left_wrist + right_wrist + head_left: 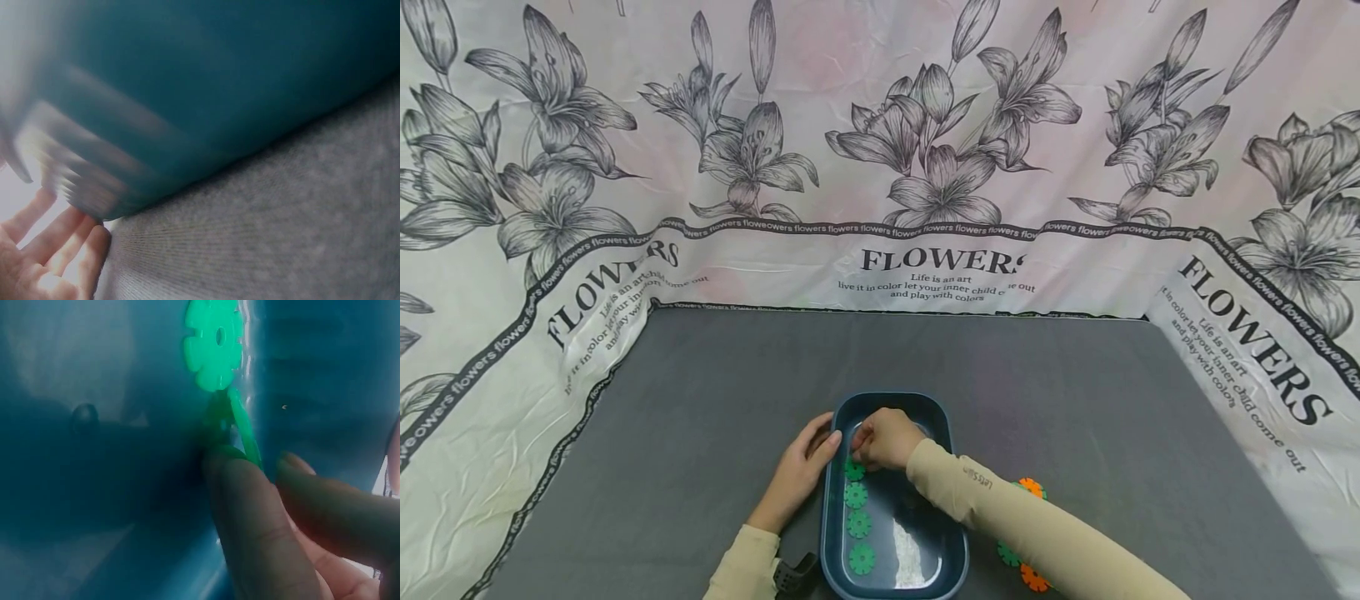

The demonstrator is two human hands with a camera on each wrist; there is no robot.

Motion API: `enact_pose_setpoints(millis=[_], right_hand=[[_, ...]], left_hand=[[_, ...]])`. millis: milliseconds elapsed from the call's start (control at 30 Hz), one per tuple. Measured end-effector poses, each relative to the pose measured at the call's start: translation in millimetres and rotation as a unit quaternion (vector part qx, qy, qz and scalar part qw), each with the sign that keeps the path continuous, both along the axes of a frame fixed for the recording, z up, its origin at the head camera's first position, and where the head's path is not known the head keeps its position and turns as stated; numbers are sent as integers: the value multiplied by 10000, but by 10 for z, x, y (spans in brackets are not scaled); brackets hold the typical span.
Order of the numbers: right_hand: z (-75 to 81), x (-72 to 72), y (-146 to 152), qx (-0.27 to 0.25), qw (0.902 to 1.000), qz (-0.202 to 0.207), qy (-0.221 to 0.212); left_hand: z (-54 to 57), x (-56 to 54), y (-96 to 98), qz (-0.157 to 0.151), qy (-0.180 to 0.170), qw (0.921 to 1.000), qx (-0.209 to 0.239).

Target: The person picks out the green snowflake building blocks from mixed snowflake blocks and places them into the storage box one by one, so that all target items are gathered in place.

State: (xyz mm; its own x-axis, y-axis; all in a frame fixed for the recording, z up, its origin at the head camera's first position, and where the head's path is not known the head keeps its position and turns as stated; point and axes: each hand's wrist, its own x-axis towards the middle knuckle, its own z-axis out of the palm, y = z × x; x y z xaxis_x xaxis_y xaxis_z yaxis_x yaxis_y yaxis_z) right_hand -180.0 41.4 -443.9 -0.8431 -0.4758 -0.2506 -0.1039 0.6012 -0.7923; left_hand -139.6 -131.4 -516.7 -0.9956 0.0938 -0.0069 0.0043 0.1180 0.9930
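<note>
A deep blue tray point(917, 500) stands lengthwise before the person. Along its left inner side runs a column of several green notched discs point(859, 524), lying flat. My right hand point(883, 440) reaches into the tray's far left part. Its thumb and finger pinch a green notched disc point(245, 428), tilted on edge, right beside a flat green disc point(215, 344) in the right wrist view. My left hand point(805, 467) rests against the tray's left outer side, thumb at the rim; its extended fingers point(69, 237) touch the wall in the left wrist view.
Orange discs point(1034, 577) and green discs point(1008, 553) lie right of the tray, partly hidden under the right sleeve point(1037, 525). A dark wrist strap point(796, 575) shows by the left sleeve. Grey cloth point(737, 367) covers the table, edged by flower-printed fabric point(940, 267).
</note>
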Motion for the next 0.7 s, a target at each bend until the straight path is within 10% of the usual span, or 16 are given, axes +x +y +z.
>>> enact_pose_setpoints(millis=[300,700], right_hand=[[111,24,96,682,9916,617,914],[672,358,1013,-789,9948,-497,408]], left_hand=[[-34,-31,19,-88,31,9999,91],[-29,11,15,55,-23,10000,-79]])
